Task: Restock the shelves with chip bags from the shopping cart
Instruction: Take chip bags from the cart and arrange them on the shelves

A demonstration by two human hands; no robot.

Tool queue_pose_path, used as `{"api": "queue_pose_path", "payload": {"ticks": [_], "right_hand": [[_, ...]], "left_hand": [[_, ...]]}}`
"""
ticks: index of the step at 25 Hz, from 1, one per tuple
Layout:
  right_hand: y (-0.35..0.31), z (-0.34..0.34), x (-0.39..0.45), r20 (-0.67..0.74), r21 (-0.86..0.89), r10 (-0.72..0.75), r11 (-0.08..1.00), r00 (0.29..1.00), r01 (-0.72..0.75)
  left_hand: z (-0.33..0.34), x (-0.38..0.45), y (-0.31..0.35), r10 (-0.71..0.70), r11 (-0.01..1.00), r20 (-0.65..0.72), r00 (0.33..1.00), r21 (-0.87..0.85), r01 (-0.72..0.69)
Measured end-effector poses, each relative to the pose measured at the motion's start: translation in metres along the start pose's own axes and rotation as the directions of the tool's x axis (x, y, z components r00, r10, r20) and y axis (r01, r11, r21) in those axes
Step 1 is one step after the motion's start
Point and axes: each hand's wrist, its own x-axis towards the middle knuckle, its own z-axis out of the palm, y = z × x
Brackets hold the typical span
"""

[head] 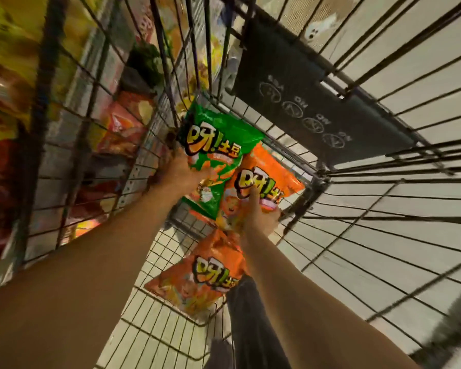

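Reaching into the cart (357, 235), my left hand (181, 171) grips the green bag (213, 139), right hand (261, 217) an orange bag (266, 179); another orange one (202, 275) remains.

Below me, the black wire shopping cart (357, 235) carries one orange foil chip bag (197, 278) flat on its grid floor; stocked store shelves (8, 102) stand left.

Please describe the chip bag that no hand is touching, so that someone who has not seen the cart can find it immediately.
Look into the wire cart, at its floor near the bottom of the view. The loose orange bag lies there flat, below the right hand. The green bag and the other orange bag are each gripped by a hand; this one lies alone.
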Motion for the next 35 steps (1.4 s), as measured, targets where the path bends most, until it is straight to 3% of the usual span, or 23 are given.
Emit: {"api": "queue_pose_path", "payload": {"ticks": [3, 8, 13, 17, 22, 24, 27, 30, 33, 35], "right_hand": [[-0.007, -0.008, -0.005, 0.054, 0.072, 0.111, 0.991, 0.992, -0.115], [-0.005, -0.018, -0.043, 0.084, 0.293, 0.213, 0.928, 0.973, -0.228], [-0.005, -0.040, -0.081, 0.135, 0.353, 0.087, 0.927, 0.987, -0.129], [-0.016, -0.068, -0.107, 0.328, 0.438, -0.164, 0.899, 0.930, 0.004], [-0.012, -0.130, -0.148, 0.540, 0.466, -0.430, 0.868, 0.723, 0.169], [0.000, -0.167, -0.170, 0.604, 0.479, -0.528, 0.839, 0.597, 0.257], [0.031, -0.228, -0.211, 0.610, 0.553, -0.685, 0.728, 0.398, 0.405], [0.081, -0.292, -0.262, 0.602, 0.615, -0.769, 0.618, 0.214, 0.491], [0.120, -0.343, -0.312, 0.561, 0.640, -0.821, 0.512, 0.107, 0.573], [0.142, -0.373, -0.348, 0.565, 0.647, -0.824, 0.469, 0.034, 0.601]], "left_hand": [[0.000, 0.000, -0.004, -0.025, 0.986, 0.031, 0.999, -0.162, 0.030], [-0.012, -0.033, -0.009, 0.049, 0.986, 0.151, 0.987, -0.165, -0.024], [-0.032, -0.093, -0.007, 0.109, 0.963, 0.135, 0.985, -0.259, -0.071], [-0.038, -0.152, -0.004, 0.184, 0.897, 0.082, 0.980, -0.421, -0.133], [-0.038, -0.258, -0.008, 0.268, 0.803, -0.095, 0.959, -0.528, -0.277], [-0.030, -0.310, -0.021, 0.297, 0.760, -0.192, 0.936, -0.546, -0.353], [-0.017, -0.399, -0.047, 0.404, 0.648, -0.335, 0.851, -0.552, -0.525], [-0.010, -0.508, -0.088, 0.375, 0.507, -0.401, 0.836, -0.666, -0.547], [-0.015, -0.603, -0.132, 0.442, 0.356, -0.417, 0.794, -0.731, -0.582], [-0.016, -0.661, -0.160, 0.429, 0.348, -0.491, 0.758, -0.685, -0.640]]}}
